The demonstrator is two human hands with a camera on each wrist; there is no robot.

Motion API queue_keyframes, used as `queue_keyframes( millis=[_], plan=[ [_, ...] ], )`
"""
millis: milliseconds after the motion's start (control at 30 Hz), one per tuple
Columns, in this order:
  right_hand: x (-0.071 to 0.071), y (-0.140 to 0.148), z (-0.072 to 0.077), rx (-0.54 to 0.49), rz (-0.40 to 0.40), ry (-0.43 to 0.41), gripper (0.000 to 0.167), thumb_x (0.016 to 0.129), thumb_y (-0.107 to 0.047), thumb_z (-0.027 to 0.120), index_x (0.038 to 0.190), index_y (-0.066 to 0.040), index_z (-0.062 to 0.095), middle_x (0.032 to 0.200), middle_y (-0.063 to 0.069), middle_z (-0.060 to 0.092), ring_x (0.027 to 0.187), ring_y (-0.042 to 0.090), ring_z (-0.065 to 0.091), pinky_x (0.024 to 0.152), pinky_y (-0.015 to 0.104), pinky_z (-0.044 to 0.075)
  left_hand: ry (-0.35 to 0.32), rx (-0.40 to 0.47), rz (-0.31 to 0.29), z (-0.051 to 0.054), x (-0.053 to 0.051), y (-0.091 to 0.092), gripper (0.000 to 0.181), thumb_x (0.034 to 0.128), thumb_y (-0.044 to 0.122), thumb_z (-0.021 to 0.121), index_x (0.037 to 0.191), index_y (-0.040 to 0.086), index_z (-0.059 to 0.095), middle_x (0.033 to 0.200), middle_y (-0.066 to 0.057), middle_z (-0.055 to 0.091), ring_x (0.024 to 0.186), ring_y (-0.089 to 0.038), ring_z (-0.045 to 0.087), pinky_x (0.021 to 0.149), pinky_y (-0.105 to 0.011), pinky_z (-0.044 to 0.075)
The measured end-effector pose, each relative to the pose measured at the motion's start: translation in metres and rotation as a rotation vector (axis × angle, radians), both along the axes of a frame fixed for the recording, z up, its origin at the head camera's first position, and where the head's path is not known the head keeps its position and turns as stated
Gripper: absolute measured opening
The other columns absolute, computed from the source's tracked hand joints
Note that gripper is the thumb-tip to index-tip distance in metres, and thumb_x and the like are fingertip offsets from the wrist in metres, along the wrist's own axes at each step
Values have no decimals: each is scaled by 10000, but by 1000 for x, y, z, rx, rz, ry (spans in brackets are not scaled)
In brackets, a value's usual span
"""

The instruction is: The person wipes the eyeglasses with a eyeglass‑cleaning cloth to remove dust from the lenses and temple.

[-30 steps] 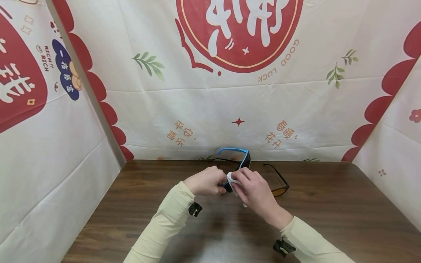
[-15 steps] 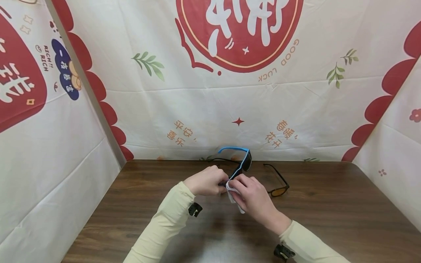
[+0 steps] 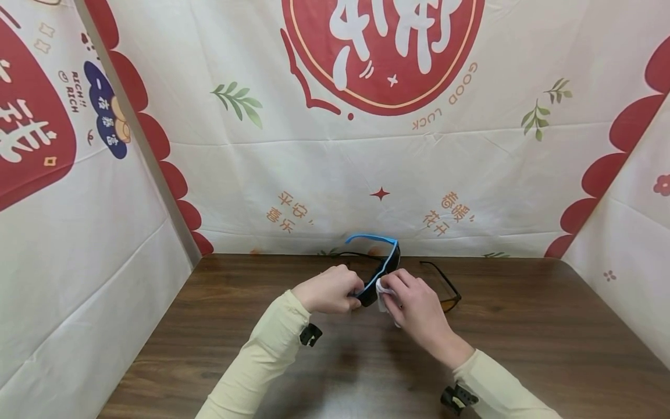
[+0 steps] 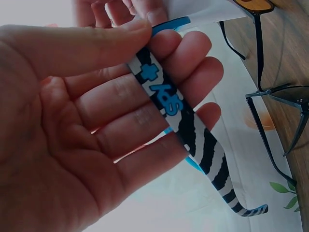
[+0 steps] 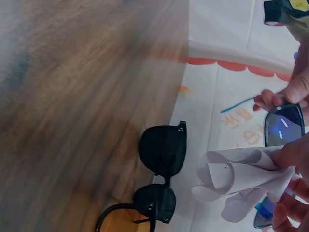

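Blue-framed sunglasses (image 3: 388,263) with dark lenses are held above the table. My left hand (image 3: 331,289) grips them at one end; in the left wrist view the thumb and fingers of that hand (image 4: 111,111) hold a zebra-striped temple (image 4: 193,140) with blue lettering. A light cloth (image 3: 384,295) is pinched in my right hand (image 3: 417,308) against the lens side. In the right wrist view the crumpled cloth (image 5: 241,176) hangs from the right fingers, below one bluish lens (image 5: 285,126). The other lens is partly hidden by cloth and fingers.
Black glasses with an orange lens (image 3: 449,304) lie on the wooden table (image 3: 523,326) to the right. Another black-framed pair (image 5: 163,151) with dark lenses lies behind the hands. A printed white cloth wall (image 3: 471,174) stands along the back edge.
My right hand first moved down toward the left hand with the cloth, then back to the right along the sunglasses, uncovering the lens beside my left hand. The left hand has stayed in place.
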State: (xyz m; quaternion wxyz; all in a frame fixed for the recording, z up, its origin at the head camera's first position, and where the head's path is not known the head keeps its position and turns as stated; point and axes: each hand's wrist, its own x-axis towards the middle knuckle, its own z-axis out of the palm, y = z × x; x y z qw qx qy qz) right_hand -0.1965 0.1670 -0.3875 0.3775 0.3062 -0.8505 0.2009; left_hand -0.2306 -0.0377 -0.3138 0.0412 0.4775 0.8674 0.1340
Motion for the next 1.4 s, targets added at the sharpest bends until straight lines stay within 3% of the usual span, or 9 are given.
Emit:
queue_keyframes(
  millis=[267, 400, 633, 733, 867, 1033, 1200, 1400],
  plan=[
    [0, -1, 8, -23, 17, -31, 274, 763, -12, 786, 967, -98, 625, 911, -8, 573, 743, 141, 598, 593, 341, 515, 17, 19, -10, -2, 0, 1, 234, 836, 42, 701, 652, 117, 578, 538, 100, 415, 501, -62, 396, 481, -176, 309],
    [3, -7, 10, -34, 81, -16, 296, 751, -12, 795, 982, -94, 629, 940, -7, 576, 776, 134, 616, 612, 334, 536, 46, 36, -14, -5, -1, 3, 245, 843, 55, 708, 651, 113, 565, 543, 92, 387, 500, -66, 378, 480, -182, 287],
    [12, -13, 4, -2, 196, -16, 218, 819, -92, 749, 1008, -109, 642, 986, -12, 591, 839, 140, 613, 684, 329, 529, 63, 93, -55, -11, -2, 3, 88, 830, -1, 684, 766, 58, 668, 599, 90, 451, 532, -63, 398, 514, -171, 320],
    [14, -10, -1, -1, 175, -19, 214, 810, -107, 756, 995, -123, 651, 978, -13, 597, 813, 153, 605, 669, 347, 522, 34, 99, -56, -11, -2, 0, 140, 841, 32, 706, 724, 72, 641, 575, 96, 432, 510, -40, 377, 504, -166, 304],
    [13, -2, -8, -20, 115, -19, 288, 715, -55, 816, 944, -133, 660, 944, -18, 603, 789, 160, 601, 633, 360, 520, -5, 101, -56, -9, 0, -4, 219, 850, 74, 723, 677, 100, 591, 545, 106, 403, 491, -17, 347, 495, -165, 280],
    [8, 7, -6, -75, 13, -21, 313, 664, 23, 836, 894, -117, 677, 899, -19, 621, 795, 168, 587, 621, 371, 513, -25, 83, -57, -6, 2, -4, 218, 856, 84, 724, 681, 99, 595, 539, 108, 406, 494, -16, 348, 500, -165, 282],
    [7, 8, 2, -102, -44, -74, 300, 696, 26, 826, 917, -108, 673, 903, -9, 631, 793, 181, 598, 632, 389, 502, -52, 50, -47, -7, 5, -2, 224, 862, 85, 720, 678, 106, 595, 520, 107, 383, 483, -24, 346, 486, -165, 275],
    [8, 3, 7, -108, -30, -83, 277, 738, -3, 804, 944, -98, 644, 897, -9, 613, 781, 175, 605, 640, 381, 486, -32, 46, -42, -8, 7, 0, 188, 850, 73, 727, 688, 71, 632, 521, 110, 378, 492, -34, 347, 491, -166, 273]
  ],
)
